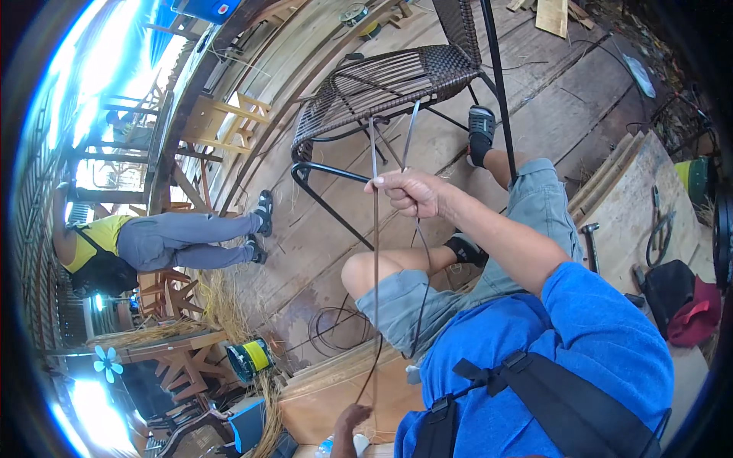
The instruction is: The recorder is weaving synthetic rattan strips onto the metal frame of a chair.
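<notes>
A chair frame of black tubing stands before me, partly woven with dark brown strands. Its seat has lengthwise strands strung across it, with a tight weave at the right end. My right hand is closed just below the seat, gripping a brown weaving strand that comes down from the seat edge. A second length runs from the seat into the same fist and hangs below it. My left hand, low in view, is closed at the lower end of the strand; its fingers are partly blurred.
Coiled strand lies on the plank floor by my knee. Wooden boards, a hammer, scissors and a red cap are at my right. At left stand another person and a green-yellow can.
</notes>
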Action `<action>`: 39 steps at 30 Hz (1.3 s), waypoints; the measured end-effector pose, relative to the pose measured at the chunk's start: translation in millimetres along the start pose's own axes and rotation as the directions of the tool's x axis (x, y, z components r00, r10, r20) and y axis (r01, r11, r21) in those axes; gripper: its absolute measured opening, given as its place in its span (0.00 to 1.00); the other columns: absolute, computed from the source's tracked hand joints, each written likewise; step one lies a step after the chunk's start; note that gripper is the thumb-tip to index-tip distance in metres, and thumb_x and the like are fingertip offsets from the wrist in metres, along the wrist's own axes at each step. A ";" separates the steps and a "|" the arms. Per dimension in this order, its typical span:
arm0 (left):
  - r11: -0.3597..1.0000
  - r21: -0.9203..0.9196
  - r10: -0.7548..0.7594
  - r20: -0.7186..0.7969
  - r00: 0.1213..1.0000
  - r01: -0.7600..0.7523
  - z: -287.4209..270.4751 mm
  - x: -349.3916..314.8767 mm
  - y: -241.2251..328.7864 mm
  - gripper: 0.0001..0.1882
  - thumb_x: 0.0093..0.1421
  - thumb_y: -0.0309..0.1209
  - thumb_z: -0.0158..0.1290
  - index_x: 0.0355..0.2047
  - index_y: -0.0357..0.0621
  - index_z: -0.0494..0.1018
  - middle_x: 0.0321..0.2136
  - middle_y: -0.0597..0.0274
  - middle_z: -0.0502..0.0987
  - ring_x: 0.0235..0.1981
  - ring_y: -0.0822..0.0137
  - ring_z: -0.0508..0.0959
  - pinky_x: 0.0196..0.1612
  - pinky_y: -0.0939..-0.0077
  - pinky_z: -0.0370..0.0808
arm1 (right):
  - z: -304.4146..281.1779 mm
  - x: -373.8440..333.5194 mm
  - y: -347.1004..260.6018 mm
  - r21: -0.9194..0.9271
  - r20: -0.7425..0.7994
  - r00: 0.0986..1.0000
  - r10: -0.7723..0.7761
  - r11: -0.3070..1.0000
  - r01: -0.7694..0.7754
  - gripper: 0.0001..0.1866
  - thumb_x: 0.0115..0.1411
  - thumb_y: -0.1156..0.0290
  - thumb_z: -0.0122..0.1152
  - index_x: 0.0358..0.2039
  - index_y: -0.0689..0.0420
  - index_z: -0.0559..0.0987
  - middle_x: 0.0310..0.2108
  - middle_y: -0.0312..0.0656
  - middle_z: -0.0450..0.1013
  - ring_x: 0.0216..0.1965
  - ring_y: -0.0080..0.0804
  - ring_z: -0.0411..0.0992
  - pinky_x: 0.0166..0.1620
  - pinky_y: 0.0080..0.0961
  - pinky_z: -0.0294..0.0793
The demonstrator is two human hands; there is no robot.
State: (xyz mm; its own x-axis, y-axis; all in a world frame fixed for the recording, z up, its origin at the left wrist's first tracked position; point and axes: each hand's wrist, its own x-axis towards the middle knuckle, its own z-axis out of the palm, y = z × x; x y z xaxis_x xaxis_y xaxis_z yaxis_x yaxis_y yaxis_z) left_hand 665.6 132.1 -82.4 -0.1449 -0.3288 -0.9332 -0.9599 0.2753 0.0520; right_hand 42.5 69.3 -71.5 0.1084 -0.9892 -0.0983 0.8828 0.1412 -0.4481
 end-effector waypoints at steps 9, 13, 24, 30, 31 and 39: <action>0.913 0.324 0.394 -0.856 0.336 -0.247 -219.7 36.4 260.7 0.14 0.60 0.35 0.46 0.40 0.36 0.70 0.35 0.40 0.73 0.39 0.44 0.72 0.41 0.58 0.69 | 11.2 -5.7 7.2 -0.368 -0.216 0.971 -0.107 0.929 0.020 0.11 0.60 0.62 0.53 0.29 0.57 0.76 0.09 0.26 0.53 0.08 0.15 0.47 0.11 0.17 0.43; 0.675 0.358 0.505 -0.861 0.050 -0.645 -281.5 28.8 452.5 0.18 0.61 0.40 0.45 0.38 0.35 0.71 0.31 0.43 0.74 0.35 0.46 0.75 0.37 0.59 0.70 | 11.5 -9.7 6.7 -0.457 -0.264 0.956 -0.125 0.890 -0.010 0.12 0.58 0.61 0.55 0.27 0.56 0.77 0.09 0.28 0.54 0.08 0.17 0.48 0.11 0.18 0.44; 0.855 0.290 0.429 -0.861 0.273 -0.430 -282.6 -2.1 391.8 0.23 0.61 0.44 0.44 0.23 0.33 0.69 0.22 0.41 0.70 0.24 0.46 0.70 0.28 0.58 0.65 | -3.1 -18.0 -10.0 -0.555 -0.241 0.967 -0.084 0.829 -0.067 0.12 0.57 0.60 0.54 0.28 0.57 0.75 0.08 0.29 0.55 0.06 0.18 0.50 0.10 0.19 0.47; 0.954 0.075 0.155 -0.952 0.265 -0.289 -197.2 -83.6 219.2 0.17 0.62 0.36 0.44 0.23 0.34 0.67 0.18 0.48 0.69 0.20 0.50 0.69 0.25 0.59 0.64 | 20.0 -7.0 -10.3 -0.572 -0.218 0.972 -0.083 0.818 -0.058 0.11 0.56 0.61 0.55 0.27 0.56 0.76 0.10 0.27 0.56 0.09 0.16 0.50 0.12 0.17 0.46; 0.975 0.079 0.127 -0.965 0.229 -0.208 -180.1 -93.0 175.3 0.16 0.62 0.34 0.43 0.24 0.34 0.67 0.17 0.49 0.68 0.20 0.50 0.68 0.25 0.60 0.64 | 24.6 -4.1 -9.2 -0.549 -0.192 0.977 -0.090 0.835 -0.031 0.10 0.55 0.62 0.56 0.26 0.55 0.76 0.10 0.26 0.55 0.10 0.15 0.49 0.12 0.17 0.44; 0.622 -0.389 -0.379 -0.909 -0.173 0.680 -37.9 -196.2 -100.3 0.16 0.62 0.38 0.44 0.29 0.38 0.75 0.28 0.46 0.77 0.30 0.49 0.75 0.30 0.58 0.70 | 36.9 -16.8 -21.4 -0.549 -0.221 0.966 -0.135 0.836 -0.009 0.11 0.57 0.61 0.56 0.26 0.55 0.76 0.11 0.25 0.54 0.10 0.14 0.48 0.12 0.17 0.43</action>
State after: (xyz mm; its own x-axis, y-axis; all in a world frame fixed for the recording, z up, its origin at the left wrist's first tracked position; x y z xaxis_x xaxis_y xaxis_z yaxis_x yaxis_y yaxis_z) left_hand 781.2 134.8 108.9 0.1706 -0.8686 0.4653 -0.7887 -0.4034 -0.4639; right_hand 38.8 81.5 -27.5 -0.1154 -0.9661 -0.2311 0.4861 0.1480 -0.8613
